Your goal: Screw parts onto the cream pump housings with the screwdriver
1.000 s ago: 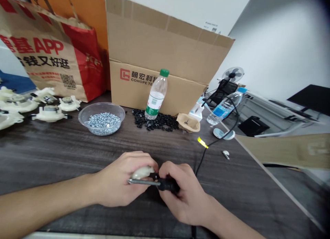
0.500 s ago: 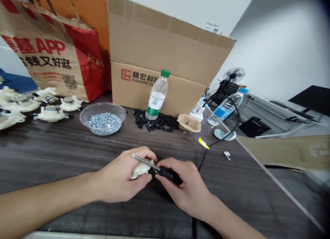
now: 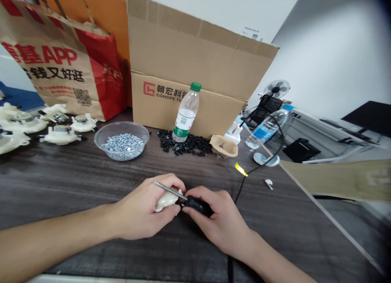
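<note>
My left hand (image 3: 143, 209) is closed around a small cream plastic part (image 3: 166, 199), held just above the dark wooden table (image 3: 61, 181). My right hand (image 3: 216, 222) grips the black handle of a screwdriver (image 3: 191, 201). Its metal shaft slants up to the left across the cream part and over my left fingers. Both hands touch at the middle of the near table edge.
A clear bowl of screws (image 3: 122, 141) stands ahead to the left, a pile of small black parts (image 3: 186, 144) and a green-capped bottle (image 3: 185, 112) before a cardboard box (image 3: 189, 67). Several cream assemblies (image 3: 61, 134) lie far left. A black cable (image 3: 244, 181) runs along the right.
The screwdriver shaft has swung from level below the cream part to slanting up over my left fingers. My right hand has shifted slightly right; in the last half second almost nothing moved.
</note>
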`<state>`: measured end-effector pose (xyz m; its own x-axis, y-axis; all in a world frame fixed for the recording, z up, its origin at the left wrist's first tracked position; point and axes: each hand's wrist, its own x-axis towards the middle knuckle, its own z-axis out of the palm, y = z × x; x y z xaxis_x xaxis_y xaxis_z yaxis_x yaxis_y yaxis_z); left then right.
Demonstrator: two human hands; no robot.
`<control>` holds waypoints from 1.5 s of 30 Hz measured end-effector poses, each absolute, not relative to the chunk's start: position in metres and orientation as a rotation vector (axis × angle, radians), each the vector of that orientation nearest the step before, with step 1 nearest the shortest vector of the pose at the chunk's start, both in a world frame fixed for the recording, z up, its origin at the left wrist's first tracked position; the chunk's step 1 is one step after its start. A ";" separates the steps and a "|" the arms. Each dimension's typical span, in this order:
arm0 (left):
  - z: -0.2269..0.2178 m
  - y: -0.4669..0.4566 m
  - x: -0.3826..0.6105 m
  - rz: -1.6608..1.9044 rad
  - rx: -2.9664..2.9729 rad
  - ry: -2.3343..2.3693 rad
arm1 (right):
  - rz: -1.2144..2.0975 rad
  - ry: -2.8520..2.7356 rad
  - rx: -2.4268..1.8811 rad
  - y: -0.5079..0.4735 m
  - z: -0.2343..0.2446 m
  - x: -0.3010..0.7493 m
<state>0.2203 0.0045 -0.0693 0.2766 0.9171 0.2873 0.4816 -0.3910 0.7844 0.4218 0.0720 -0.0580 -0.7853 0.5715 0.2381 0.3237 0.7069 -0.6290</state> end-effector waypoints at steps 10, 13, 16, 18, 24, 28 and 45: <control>-0.068 0.003 0.220 0.973 1.961 1.304 | 0.759 -2.484 -0.480 0.072 -0.059 0.423; -0.068 0.002 0.219 0.966 1.955 1.325 | 0.717 -2.502 -0.462 0.071 -0.059 0.423; -0.068 0.002 0.220 0.970 1.960 1.319 | 0.680 -2.496 -0.504 0.071 -0.060 0.424; -0.068 0.003 0.220 0.966 1.964 1.316 | 0.672 -2.487 -0.531 0.071 -0.061 0.425; -0.067 0.004 0.220 0.962 1.973 1.313 | 0.703 -2.480 -0.515 0.072 -0.063 0.425; -0.068 0.003 0.219 0.977 1.986 1.296 | 0.722 -2.475 -0.469 0.072 -0.061 0.424; -0.070 0.003 0.219 1.007 1.993 1.282 | 0.715 -2.513 -0.437 0.072 -0.062 0.423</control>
